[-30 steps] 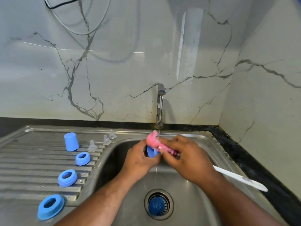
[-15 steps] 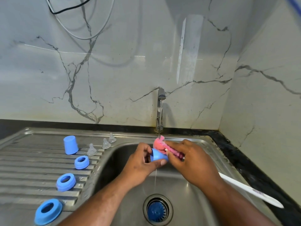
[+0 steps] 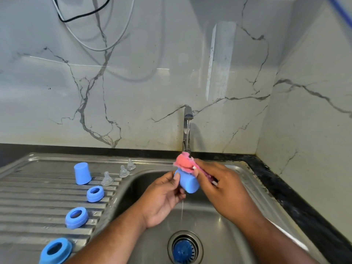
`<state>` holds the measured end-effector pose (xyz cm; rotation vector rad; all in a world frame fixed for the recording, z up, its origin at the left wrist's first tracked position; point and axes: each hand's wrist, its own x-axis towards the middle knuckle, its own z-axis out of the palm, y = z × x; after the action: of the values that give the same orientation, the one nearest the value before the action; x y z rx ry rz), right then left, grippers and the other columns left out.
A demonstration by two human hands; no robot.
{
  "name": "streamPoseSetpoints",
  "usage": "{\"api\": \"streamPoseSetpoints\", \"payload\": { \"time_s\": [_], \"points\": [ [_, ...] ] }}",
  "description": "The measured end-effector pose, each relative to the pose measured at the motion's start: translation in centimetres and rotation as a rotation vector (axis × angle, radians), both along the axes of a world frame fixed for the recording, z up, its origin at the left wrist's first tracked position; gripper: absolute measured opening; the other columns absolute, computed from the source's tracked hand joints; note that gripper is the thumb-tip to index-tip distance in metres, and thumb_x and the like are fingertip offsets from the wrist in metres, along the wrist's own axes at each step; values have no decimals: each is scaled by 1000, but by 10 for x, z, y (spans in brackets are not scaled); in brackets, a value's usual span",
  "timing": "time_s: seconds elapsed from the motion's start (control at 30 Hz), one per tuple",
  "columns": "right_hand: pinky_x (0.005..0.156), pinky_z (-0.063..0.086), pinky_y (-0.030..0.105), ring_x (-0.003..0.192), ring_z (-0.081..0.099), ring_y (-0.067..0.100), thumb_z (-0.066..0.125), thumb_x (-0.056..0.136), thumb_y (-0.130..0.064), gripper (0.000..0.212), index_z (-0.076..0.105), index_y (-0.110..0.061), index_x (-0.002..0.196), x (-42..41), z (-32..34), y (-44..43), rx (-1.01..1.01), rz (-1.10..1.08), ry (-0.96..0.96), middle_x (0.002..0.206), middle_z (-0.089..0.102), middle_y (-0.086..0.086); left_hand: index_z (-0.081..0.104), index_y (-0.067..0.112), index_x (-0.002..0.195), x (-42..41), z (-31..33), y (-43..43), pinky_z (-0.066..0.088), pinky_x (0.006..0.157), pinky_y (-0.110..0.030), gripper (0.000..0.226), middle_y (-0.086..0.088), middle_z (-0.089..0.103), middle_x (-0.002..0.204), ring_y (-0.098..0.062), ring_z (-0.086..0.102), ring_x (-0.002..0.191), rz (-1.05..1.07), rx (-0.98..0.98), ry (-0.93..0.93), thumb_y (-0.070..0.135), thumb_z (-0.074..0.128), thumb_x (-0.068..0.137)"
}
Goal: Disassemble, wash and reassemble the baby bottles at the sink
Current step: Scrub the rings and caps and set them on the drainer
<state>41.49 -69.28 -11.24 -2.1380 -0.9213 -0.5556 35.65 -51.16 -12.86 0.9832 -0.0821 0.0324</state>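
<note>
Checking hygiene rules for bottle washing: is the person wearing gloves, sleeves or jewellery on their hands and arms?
No. The left hand and right hand are bare: no gloves, rings, watch or sleeves show anywhere in view.

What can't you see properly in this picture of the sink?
- Head view: the inside of the blue cap is hidden by the pink brush head and the left hand.
- Head view: the brush handle is mostly covered by the right hand and forearm.
- Head view: the nearest blue ring is cut off by the bottom edge.
- Head view: the three clear teats are too small to show their holes.
</note>
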Motion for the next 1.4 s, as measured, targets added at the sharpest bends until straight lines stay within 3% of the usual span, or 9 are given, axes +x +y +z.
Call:
{"api": "streamPoseSetpoints", "payload": {
  "time_s": [0.23,0.33,0.47,0.53,0.73,0.8,1.1,1.23,1.4],
  "points": [
    [64,41,14,82,57,3,54,103,-44,37,58,-43,140,-8,8,-2,27,-23,-88,89,59,-18,63,1,115,-4,12,-5,54,59,-27,30,-13,61,86,-16,53,65,-42,-217,4,11,48,90],
    [69,48,24,83,58,-1,50,101,-50,37,59,-45,137,-1,4,-4,-18,-80,-39,94,64,-18,60,-1,116,-5,14,-8,51,57,-27,31,-13,57,81,-16,51,63,-65,-239,6,11,46,92],
    [63,40,15,78,58,6,58,102,-38,35,62,-37,137,-9,11,-2,71,-9,-112,87,60,-14,58,-1,115,-4,16,-11,53,56,-25,29,-10,57,76,-14,52,61,-24,-262,44,15,45,94],
    [64,42,20,78,58,4,56,102,-43,32,63,-41,133,-6,6,0,20,-30,-95,86,61,-15,57,-2,121,-4,17,-12,53,56,-24,32,-10,56,75,-14,52,61,12,-286,74,18,43,101],
    [59,46,22,74,59,5,67,97,-33,38,64,-36,135,-5,13,-8,125,-42,-211,95,60,-12,69,6,103,-2,9,-14,26,37,-18,38,-2,41,60,-6,30,39,274,-54,276,39,71,87],
    [57,45,17,73,58,3,60,98,-46,39,61,-43,137,-11,9,-4,-43,27,-239,100,56,-18,66,5,97,-2,7,-17,22,35,-17,31,-1,47,56,-4,29,36,306,-66,315,32,74,84],
    [59,40,13,78,57,1,53,92,-61,45,59,-50,135,-5,-1,-3,-199,17,-146,99,54,-21,65,9,86,-6,14,-18,28,39,-19,16,-2,56,63,-7,39,42,285,-104,339,20,59,96],
    [60,42,19,76,56,1,60,92,-53,42,61,-47,134,-1,0,-3,-81,-136,-117,96,55,-17,64,8,91,-4,11,-15,27,36,-18,11,-7,52,76,-6,34,34,326,-121,359,16,60,96],
    [60,34,13,76,55,-1,59,92,-56,43,58,-50,135,-9,1,0,-178,-46,-129,97,57,-20,65,6,93,-5,12,-15,29,37,-18,15,0,48,57,-5,35,40,284,-122,316,18,57,100]
  ]
}}
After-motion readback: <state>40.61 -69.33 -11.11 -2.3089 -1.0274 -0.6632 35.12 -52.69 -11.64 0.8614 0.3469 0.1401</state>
